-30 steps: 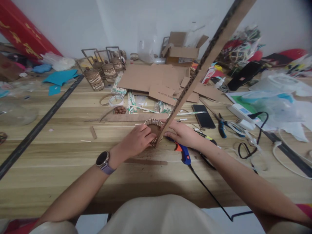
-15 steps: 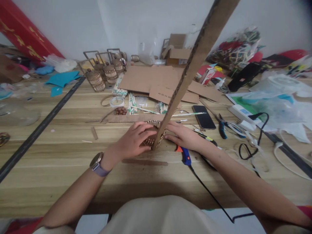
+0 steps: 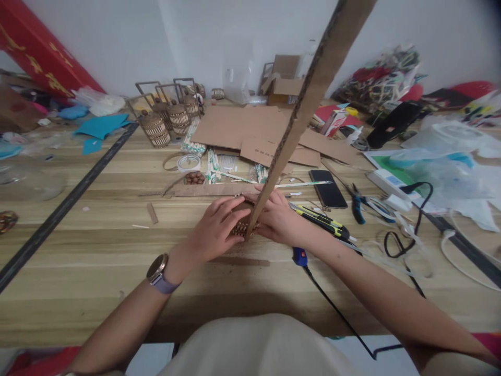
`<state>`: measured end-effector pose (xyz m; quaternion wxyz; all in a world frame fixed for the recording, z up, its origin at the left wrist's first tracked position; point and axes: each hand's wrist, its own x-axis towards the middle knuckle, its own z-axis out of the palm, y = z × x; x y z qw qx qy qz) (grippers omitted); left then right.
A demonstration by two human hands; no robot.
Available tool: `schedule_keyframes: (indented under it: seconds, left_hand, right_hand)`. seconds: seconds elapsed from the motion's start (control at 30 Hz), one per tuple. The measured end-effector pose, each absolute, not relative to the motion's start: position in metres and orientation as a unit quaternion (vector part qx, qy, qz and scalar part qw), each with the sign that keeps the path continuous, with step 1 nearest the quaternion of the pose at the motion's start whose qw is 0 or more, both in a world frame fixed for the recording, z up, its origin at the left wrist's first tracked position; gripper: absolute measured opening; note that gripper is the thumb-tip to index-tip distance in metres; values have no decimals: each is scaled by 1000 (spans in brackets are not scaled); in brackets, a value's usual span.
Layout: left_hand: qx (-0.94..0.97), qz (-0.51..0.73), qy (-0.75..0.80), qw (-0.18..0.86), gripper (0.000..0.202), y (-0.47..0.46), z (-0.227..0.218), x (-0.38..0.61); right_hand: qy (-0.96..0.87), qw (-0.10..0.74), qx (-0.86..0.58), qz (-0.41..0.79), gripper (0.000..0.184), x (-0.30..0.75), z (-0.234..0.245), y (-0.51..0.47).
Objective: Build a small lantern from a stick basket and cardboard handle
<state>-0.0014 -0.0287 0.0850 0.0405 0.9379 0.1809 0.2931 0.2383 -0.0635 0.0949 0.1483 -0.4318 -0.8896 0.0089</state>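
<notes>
My left hand [image 3: 219,227], a watch on its wrist, curls its fingers around the left side of a small round cardboard piece [image 3: 243,213] edged with short light and dark sticks. On the opposite side my right hand [image 3: 278,219] presses against the same piece, its fingertips partly hidden. A long cardboard strip [image 3: 299,117] rises at a slant from the piece, between both hands, toward the camera. Just below my right wrist shows the blue handle of a glue gun [image 3: 300,256]; its front end is hidden. A yellow and black utility knife [image 3: 323,222] lies beyond my right forearm.
Several stick-banded cardboard lanterns [image 3: 156,130] with handles stand back left. Flat cardboard sheets [image 3: 235,125], a roll of tape [image 3: 188,163], brown beads [image 3: 194,178], a phone [image 3: 327,188] and pliers [image 3: 357,204] lie beyond the hands. A black cord [image 3: 336,303] runs off the front edge.
My right hand has moved left, closer in against the round piece, now covering the glue gun's orange trigger and exposing more of the utility knife. The strip's top has shifted slightly left.
</notes>
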Motion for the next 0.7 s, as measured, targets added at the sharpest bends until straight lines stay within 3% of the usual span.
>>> schedule_keyframes:
  seconds: [0.3,0.47,0.7]
  left_hand:
    - [907,342,173,177,7,-35,118,-12]
    - [843,401,275,229,28,-40,122,-8]
    - [780,373,418,276,47,-38,101,-10]
  right_hand:
    - [-892,124,-435,30,39,237,100,-61]
    - [-893,122,-430,40,38,238,102,-62]
    - [-894,155,-413,78,35,253,108,-61]
